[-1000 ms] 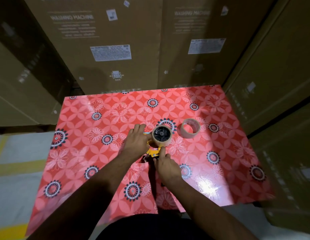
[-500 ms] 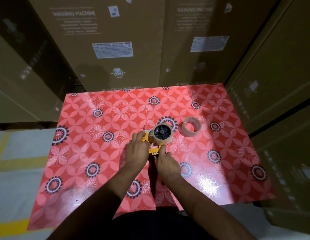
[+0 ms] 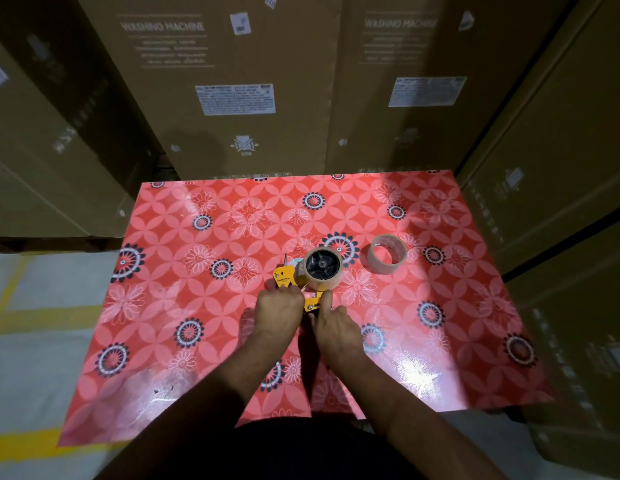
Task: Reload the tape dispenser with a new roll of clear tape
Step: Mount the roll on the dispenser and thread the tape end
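From the head view, the yellow tape dispenser (image 3: 290, 279) lies on its side near the middle of the desk (image 3: 184, 289), which is covered in a glossy red flowered sheet. A roll of tape (image 3: 323, 268) sits on the dispenser's black hub, its open face turned up. Both hands meet at the near end of the dispenser, just below the roll. The left hand (image 3: 279, 311) has its fingers curled over the yellow frame at the roll's near left. The right hand (image 3: 334, 329) is close beside it, with the thumb and forefinger pinching the yellow part at the near edge of the roll; whether a tape end lies between them cannot be told. A second ring of tape (image 3: 388, 253) rests on the desk to the right of the dispenser, apart from both hands. Tall cardboard boxes (image 3: 239, 98) printed "WASHING MACHINE" stand beyond the far edge of the desk.
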Action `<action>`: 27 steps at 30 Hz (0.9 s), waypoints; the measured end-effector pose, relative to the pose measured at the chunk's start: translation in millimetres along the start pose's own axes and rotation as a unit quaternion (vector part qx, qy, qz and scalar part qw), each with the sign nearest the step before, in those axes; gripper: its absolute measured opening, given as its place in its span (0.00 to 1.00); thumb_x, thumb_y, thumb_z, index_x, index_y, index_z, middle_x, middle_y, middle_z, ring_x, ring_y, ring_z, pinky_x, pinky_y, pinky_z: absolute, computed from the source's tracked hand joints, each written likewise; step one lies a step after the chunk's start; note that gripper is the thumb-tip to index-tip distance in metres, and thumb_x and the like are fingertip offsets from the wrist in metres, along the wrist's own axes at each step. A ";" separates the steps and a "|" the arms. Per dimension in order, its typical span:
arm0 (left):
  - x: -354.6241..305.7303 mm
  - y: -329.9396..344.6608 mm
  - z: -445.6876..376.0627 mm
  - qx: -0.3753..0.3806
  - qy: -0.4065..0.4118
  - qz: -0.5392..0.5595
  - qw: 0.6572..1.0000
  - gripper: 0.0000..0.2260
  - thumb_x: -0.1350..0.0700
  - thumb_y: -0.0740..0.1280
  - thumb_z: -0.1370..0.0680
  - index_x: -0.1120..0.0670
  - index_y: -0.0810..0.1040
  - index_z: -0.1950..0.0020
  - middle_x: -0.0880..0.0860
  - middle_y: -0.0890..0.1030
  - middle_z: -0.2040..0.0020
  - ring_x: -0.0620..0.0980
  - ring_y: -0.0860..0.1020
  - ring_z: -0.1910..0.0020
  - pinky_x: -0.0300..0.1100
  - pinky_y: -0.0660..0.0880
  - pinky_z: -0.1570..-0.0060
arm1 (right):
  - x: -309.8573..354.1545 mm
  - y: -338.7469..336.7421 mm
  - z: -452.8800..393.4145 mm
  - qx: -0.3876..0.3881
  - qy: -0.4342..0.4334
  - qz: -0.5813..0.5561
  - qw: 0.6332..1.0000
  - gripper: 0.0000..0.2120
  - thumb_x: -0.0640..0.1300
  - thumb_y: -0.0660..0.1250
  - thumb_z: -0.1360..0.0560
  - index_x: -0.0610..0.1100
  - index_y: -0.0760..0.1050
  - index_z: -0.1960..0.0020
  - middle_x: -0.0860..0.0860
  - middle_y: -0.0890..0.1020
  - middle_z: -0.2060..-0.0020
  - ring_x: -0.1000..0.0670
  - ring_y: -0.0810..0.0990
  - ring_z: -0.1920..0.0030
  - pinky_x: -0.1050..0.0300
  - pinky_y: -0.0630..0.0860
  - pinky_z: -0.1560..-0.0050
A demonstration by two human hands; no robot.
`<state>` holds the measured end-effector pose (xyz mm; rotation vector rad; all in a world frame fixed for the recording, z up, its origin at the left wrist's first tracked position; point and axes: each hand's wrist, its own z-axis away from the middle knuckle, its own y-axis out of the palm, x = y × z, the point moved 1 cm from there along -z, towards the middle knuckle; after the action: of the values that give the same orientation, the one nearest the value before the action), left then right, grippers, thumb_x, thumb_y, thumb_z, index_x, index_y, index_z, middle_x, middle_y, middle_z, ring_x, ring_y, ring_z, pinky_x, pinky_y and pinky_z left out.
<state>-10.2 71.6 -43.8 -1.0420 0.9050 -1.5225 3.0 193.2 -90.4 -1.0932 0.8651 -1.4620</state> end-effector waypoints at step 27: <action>-1.9 -9.3 -60.7 -0.164 0.127 0.134 0.969 0.18 0.51 0.77 0.29 0.46 0.80 0.40 0.55 0.69 0.26 0.56 0.64 0.28 0.52 0.68 0.35 | -35.4 -11.6 -15.4 -0.028 -0.037 0.003 0.999 0.25 0.56 0.55 0.16 0.42 0.57 0.27 0.40 0.79 0.46 0.39 0.84 0.50 0.51 0.70 0.64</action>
<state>-70.2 76.9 -56.1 -0.9185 1.4550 -1.3213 -14.8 229.3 -90.7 -1.1788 0.8608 -1.3896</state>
